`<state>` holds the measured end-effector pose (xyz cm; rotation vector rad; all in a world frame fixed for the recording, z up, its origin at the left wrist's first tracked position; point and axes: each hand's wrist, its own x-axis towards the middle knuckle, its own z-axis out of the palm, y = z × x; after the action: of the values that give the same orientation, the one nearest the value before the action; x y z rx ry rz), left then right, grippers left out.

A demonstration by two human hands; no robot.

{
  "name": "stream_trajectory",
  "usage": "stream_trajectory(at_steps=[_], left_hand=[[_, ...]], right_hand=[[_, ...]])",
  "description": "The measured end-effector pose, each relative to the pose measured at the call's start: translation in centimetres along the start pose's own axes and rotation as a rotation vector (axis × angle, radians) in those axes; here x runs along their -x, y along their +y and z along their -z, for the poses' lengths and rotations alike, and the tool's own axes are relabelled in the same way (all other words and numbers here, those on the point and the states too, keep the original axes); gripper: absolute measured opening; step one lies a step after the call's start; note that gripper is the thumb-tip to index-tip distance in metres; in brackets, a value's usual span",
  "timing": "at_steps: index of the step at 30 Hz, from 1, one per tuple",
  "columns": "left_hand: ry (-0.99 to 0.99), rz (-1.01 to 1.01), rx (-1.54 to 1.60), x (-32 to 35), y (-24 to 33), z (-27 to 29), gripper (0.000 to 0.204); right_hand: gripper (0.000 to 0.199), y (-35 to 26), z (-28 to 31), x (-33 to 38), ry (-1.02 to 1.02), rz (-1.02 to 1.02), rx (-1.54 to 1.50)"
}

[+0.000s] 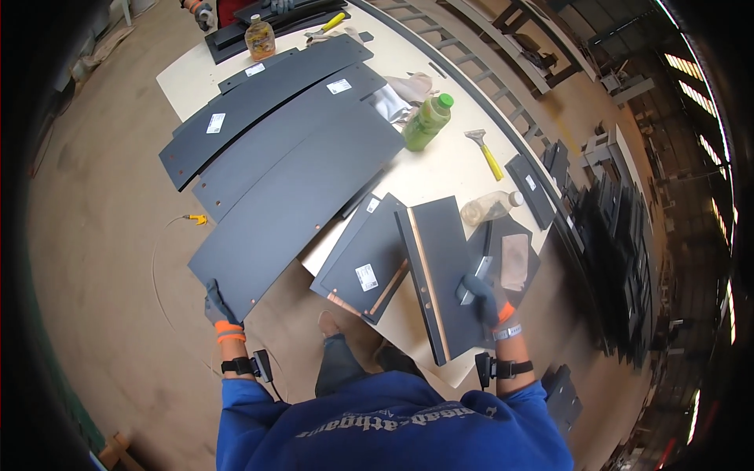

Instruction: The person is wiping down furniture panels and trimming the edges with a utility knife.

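Observation:
A long dark grey board (306, 173) lies slantwise over the table's left edge. My left hand (216, 303), in a grey glove with an orange cuff, is closed on its near left corner. My right hand (488, 302), gloved the same way, is closed at the right side of a smaller dark panel (444, 267) with a bare wood-coloured strip. A pale, flat metallic piece shows by its fingers; whether they grip it or the panel is unclear. Another dark panel (377, 263) with white labels lies to the left. A brownish cloth pad (514, 263) rests beyond my right hand.
Several labelled dark boards (259, 98) lie farther back. On the white table (463, 177) are a green bottle (428, 122), a clear bottle (492, 208) and a yellow-handled scraper (484, 155). Across the table are a co-worker's gloved hands (279, 6). Dark panels (613, 259) are stacked right.

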<state>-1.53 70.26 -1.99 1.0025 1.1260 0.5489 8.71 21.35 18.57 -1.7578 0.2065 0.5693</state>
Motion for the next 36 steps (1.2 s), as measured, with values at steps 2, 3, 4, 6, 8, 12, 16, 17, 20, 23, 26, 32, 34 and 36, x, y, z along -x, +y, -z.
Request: stream_trajectory(at_steps=[2,3,4,6,8,12,16,17,20,23,26,32,34,36], left_hand=[[0.010,-0.003,-0.008,0.6,-0.2,-1.7,0.039],[0.028,0.012,-0.018,1.1,0.1,-2.8,0.039],[0.032,0.010,-0.021,1.0,0.0,-3.1,0.039],[0.056,-0.023,-0.022,0.7,-0.6,-3.5,0.037],[0.069,-0.022,0.004,0.9,-0.7,-4.7,0.037],[0.077,-0.011,0.028,0.1,-1.2,-5.7,0.035],[0.077,-0.018,0.050,0.8,-0.9,-6.9,0.035],[0.069,-0.024,0.040,1.1,-0.7,-7.1,0.036],[0.031,-0.040,0.025,0.3,-1.1,-6.1,0.039],[0.003,-0.056,-0.028,0.7,-0.7,-5.0,0.040],[0.008,-0.044,-0.144,-1.1,-0.7,-2.5,0.039],[-0.005,-0.231,-0.263,-0.7,2.6,-0.2,0.035],[-0.011,-0.197,-0.294,0.7,3.9,0.2,0.035],[-0.092,-0.210,-0.429,5.2,5.4,-2.5,0.034]], right_hand=[[0.032,1.4,-0.1,0.4,0.028,-0.035,-0.038],[0.033,2.0,-0.2,0.6,0.043,-0.043,-0.083],[0.034,2.6,-0.3,0.8,0.048,-0.052,-0.127],[0.036,3.5,-0.6,1.3,0.046,-0.043,-0.120],[0.038,4.0,-0.8,1.6,0.049,-0.034,-0.116],[0.041,4.7,-1.1,1.9,0.009,0.031,-0.019],[0.042,4.2,-1.7,2.8,-0.016,0.022,0.011],[0.042,4.5,-1.7,3.0,-0.013,0.019,0.008],[0.041,5.8,-2.0,3.5,0.012,0.015,-0.021],[0.039,6.9,-2.1,4.3,-0.002,0.051,-0.077],[0.035,7.3,-2.5,5.5,0.052,-0.035,-0.189],[0.020,9.1,-2.8,6.2,0.193,0.029,-0.182],[0.022,9.4,-2.5,6.2,0.117,-0.162,-0.293],[0.024,10.7,-2.2,6.6,0.097,-0.067,-0.214]])
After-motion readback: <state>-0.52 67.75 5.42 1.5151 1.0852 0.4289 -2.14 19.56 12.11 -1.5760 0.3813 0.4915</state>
